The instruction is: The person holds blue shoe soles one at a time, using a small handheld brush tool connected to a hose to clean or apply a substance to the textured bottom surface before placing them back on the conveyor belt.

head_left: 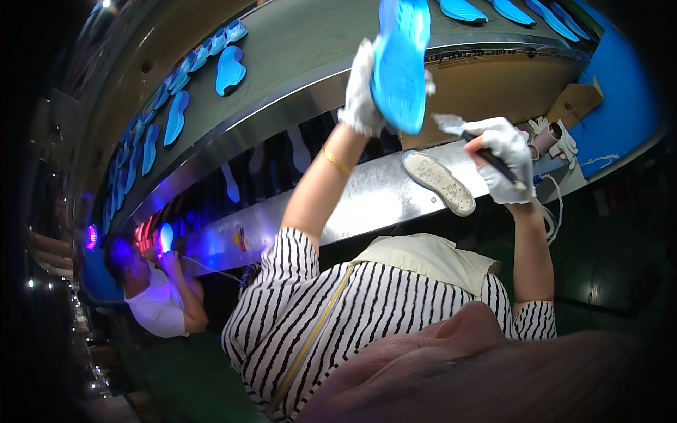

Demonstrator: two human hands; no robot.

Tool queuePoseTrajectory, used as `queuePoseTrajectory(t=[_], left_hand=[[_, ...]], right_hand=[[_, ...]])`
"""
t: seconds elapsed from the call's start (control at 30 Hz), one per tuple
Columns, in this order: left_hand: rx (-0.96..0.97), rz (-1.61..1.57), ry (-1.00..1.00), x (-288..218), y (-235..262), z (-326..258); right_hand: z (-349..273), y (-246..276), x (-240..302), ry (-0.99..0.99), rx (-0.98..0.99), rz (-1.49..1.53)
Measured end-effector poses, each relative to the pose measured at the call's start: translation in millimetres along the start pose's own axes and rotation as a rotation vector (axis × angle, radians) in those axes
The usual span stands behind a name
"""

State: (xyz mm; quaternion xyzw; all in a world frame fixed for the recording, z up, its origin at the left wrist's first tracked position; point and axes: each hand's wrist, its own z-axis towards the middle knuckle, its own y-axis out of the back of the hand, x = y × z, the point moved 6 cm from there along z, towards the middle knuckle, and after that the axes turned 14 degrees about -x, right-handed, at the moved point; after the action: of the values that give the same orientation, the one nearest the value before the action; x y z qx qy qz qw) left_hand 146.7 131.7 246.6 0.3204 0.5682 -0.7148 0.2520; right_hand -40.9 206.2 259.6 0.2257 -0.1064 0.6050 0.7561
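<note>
My left hand (362, 95), in a white glove, is closed around a bright blue shoe sole (400, 70), raised in front of the conveyor's metal edge. Some gloved fingertips show at the sole's right side. To the right, my right hand (506, 151), also in a white glove, grips a dark-handled brush (493, 161). Its pale, frayed tip points left toward the sole, apart from it. Below and between both hands, an off-white sole (438, 182) with a speckled surface lies on the shiny metal ledge (367, 190).
A dark conveyor belt (296, 49) carries several blue soles (176, 116). At right are a cardboard flap (575, 102), a brown spool (546, 137) and spare white gloves (565, 146). At far left a co-worker (159, 296) holds a glowing sole (166, 237) under bluish-purple light.
</note>
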Motion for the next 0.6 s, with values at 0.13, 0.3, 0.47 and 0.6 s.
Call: queuePoseTrajectory(t=[0.13, 0.3, 0.47, 0.6], left_hand=[[-0.326, 0.717, -0.523, -84.3, 55.3, 104.0], [-0.51, 2.03, -0.813, -92.8, 98.7, 109.3], [-0.831, 2.477, -0.978, -161.8, 120.4, 26.4], [-1.196, 2.591, -0.595, -221.0, 182.4, -21.8]], right_hand=[[2.1, 1.6, 14.6, -0.115, -0.06, 0.114], [-28.7, -2.1, -5.6, -0.283, -0.047, 0.147], [-53.7, -5.2, -25.3, -0.473, -0.049, 0.232], [-54.1, -16.8, -20.7, -0.408, 0.026, 0.174]])
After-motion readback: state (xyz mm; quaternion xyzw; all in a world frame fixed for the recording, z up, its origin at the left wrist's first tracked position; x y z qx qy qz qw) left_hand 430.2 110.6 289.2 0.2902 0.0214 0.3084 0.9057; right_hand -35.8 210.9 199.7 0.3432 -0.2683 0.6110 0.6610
